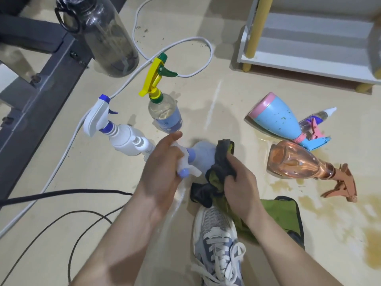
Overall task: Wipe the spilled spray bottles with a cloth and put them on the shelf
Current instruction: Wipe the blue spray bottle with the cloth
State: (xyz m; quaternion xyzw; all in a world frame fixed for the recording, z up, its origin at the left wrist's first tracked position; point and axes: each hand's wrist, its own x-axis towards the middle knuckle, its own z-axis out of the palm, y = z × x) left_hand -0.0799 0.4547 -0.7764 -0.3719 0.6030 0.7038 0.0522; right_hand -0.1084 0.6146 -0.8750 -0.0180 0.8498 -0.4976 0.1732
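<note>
1. Your left hand (162, 168) has its fingers curled round the white trigger head of a round pale-blue plastic spray bottle (201, 156). The bottle is held on its side in front of you, base pointing away.
2. Your right hand (237, 182) clutches a bunched dark-grey and olive-green cloth (219, 162), which is pressed against the right side of that bottle's body.
3. To your left, two bottles stand upright on the beige floor (99, 178): a white spray bottle with blue trim (123, 139) and, just beyond your left thumb, a clear bottle with a yellow and green trigger (165, 116).
4. To your right, three bottles lie on their sides. A light-blue bottle with a pink base (276, 120) touches a small clear bottle with a pink trigger (313, 122). Nearer you lies a rose-tinted see-through bottle with a copper trigger (292, 162).
5. Brownish spilled liquid (309, 203) pools around and below the rose-tinted bottle.
6. The white shelf with yellow legs (309, 62) stands at the top right, well apart from every bottle.
7. A large smoky water bottle (109, 38) stands at the top left, with a white cable (185, 41) looping beside it.
8. Your white and blue laced shoe (218, 244) sits under your right wrist, with a green bag (280, 213) just beside it.
</note>
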